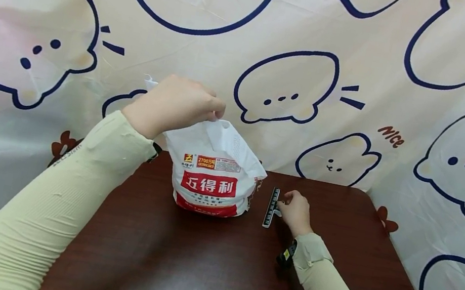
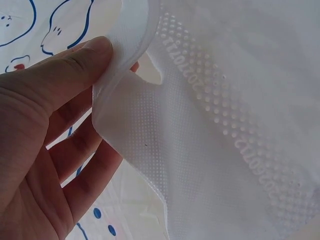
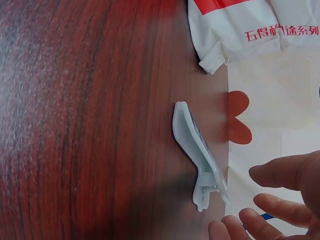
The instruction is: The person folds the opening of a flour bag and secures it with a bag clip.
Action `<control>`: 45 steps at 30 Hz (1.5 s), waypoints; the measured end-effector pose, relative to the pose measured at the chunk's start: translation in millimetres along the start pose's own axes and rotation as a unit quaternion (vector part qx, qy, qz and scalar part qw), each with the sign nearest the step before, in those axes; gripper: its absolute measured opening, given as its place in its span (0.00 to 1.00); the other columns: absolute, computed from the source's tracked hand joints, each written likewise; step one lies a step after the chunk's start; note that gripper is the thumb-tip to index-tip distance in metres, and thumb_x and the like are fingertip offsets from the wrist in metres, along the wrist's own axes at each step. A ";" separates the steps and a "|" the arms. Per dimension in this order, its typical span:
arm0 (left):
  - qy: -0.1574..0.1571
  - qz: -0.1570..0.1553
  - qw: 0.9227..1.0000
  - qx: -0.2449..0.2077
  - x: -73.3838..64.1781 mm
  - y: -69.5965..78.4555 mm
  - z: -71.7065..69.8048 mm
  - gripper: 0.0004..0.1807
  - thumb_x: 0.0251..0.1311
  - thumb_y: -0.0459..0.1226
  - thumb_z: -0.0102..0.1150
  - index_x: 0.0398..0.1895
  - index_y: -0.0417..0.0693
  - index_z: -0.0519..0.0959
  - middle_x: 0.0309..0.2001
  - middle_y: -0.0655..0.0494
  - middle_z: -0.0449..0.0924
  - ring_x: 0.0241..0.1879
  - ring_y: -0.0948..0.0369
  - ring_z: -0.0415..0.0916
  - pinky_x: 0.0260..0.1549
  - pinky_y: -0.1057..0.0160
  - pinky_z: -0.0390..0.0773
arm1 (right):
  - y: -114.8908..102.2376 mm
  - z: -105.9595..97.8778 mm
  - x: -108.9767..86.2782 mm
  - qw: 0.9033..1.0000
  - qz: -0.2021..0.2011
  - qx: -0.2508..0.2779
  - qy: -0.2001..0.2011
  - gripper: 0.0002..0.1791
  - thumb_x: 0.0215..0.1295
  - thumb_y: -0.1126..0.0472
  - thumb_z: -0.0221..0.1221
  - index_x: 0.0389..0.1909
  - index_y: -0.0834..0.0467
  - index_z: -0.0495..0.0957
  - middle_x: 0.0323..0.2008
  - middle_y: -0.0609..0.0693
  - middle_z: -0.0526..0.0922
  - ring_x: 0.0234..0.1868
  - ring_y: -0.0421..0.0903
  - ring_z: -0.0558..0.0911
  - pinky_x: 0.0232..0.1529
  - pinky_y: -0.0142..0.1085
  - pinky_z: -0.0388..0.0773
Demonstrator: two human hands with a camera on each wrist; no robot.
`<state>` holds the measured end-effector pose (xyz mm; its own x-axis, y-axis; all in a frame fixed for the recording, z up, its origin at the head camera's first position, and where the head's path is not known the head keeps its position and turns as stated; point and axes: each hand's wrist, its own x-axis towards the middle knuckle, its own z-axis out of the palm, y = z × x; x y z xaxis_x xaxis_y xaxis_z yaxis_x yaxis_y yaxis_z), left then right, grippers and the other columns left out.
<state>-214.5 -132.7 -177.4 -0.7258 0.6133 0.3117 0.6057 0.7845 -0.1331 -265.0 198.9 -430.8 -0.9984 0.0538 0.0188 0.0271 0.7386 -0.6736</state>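
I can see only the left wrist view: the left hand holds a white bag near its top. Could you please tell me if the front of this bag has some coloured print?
Observer: Yes, the bag has a red panel with large white characters on its front.
Operator: Thank you. And where is the right hand, please?
Observer: The right hand is to the right of the bag, next to a small clip.
Operator: Do its fingers hold this clip?
Observer: It seems not; the right wrist view shows a gap between the fingers and the clip.
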 end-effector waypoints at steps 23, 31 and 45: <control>-0.004 -0.001 1.000 -0.006 -0.7 -1.5 0.6 0.06 0.65 0.34 0.65 0.44 0.51 0.86 0.43 0.52 0.88 0.39 0.54 0.85 0.43 0.51 0.85 | 10.6 9.4 5.8 1.000 0.014 -0.007 -0.004 0.16 0.68 0.67 0.61 0.54 0.69 0.75 0.44 0.63 0.78 0.43 0.57 0.77 0.45 0.50 0.79; -0.009 -0.004 1.000 -0.005 -0.8 -1.1 0.5 0.07 0.66 0.34 0.65 0.44 0.51 0.86 0.43 0.52 0.88 0.39 0.54 0.85 0.44 0.52 0.85 | 11.7 8.6 6.0 1.000 0.017 -0.010 -0.005 0.16 0.67 0.67 0.62 0.54 0.69 0.76 0.44 0.63 0.79 0.43 0.57 0.78 0.46 0.50 0.79; -0.009 -0.004 1.000 -0.004 -2.6 0.0 1.9 0.07 0.65 0.35 0.67 0.45 0.51 0.86 0.44 0.51 0.88 0.40 0.53 0.85 0.43 0.51 0.85 | 9.5 4.5 6.0 0.998 0.039 -0.018 -0.037 0.20 0.69 0.65 0.60 0.56 0.74 0.75 0.50 0.69 0.80 0.45 0.58 0.80 0.48 0.49 0.81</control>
<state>-213.2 -134.1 -180.0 -0.7363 0.6087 0.2956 0.6022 0.7886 -0.1240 -270.9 203.2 -440.4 -0.9940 0.0631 -0.0890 0.1057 0.7584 -0.6432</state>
